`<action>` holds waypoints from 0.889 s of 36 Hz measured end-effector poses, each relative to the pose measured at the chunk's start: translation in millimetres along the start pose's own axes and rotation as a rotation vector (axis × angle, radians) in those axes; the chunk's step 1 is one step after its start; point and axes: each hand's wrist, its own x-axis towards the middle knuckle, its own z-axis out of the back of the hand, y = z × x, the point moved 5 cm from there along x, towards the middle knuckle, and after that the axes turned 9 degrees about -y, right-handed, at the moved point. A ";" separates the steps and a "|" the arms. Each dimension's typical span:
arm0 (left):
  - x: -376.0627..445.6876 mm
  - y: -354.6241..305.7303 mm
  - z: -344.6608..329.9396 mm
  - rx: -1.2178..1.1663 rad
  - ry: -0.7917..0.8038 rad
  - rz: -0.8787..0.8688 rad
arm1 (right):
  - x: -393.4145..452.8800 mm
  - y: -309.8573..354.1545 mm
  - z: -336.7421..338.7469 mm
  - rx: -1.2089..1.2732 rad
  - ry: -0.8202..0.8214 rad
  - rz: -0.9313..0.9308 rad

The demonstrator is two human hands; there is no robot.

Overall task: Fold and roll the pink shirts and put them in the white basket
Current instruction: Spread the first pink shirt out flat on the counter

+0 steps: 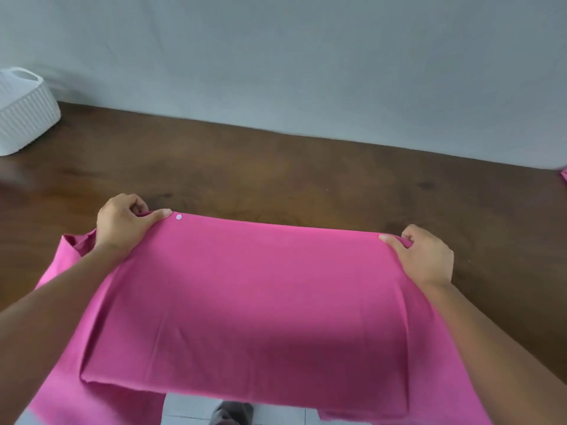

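A pink shirt (251, 302) lies spread over the near part of the brown wooden table (276, 167), its lower part hanging past the near edge. My left hand (122, 223) pinches the far left corner of the fold, beside a small white button. My right hand (425, 254) pinches the far right corner. The fabric between them is pulled taut along its far edge. The white ribbed basket (26, 115) stands at the far left of the table, well away from both hands.
A grey wall (306, 62) runs along the table's far edge. A scrap of more pink cloth (564, 176) shows at the right border. Below the near edge, pale floor tiles and a dark shoe (233, 412) are visible.
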 end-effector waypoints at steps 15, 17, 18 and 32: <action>134.7 -22.5 -71.4 -0.033 0.045 -0.064 | 117.9 42.2 -55.0 -0.055 -0.022 0.004; 153.1 -24.5 -81.3 -0.036 0.049 -0.075 | 133.9 46.3 -61.6 -0.062 -0.026 0.000; 161.4 -25.5 -86.2 -0.036 0.053 -0.080 | 141.3 48.2 -65.1 -0.068 -0.028 0.003; 253.9 -53.4 -146.3 -0.006 0.035 -0.066 | 233.7 62.1 -106.0 -0.084 -0.060 -0.025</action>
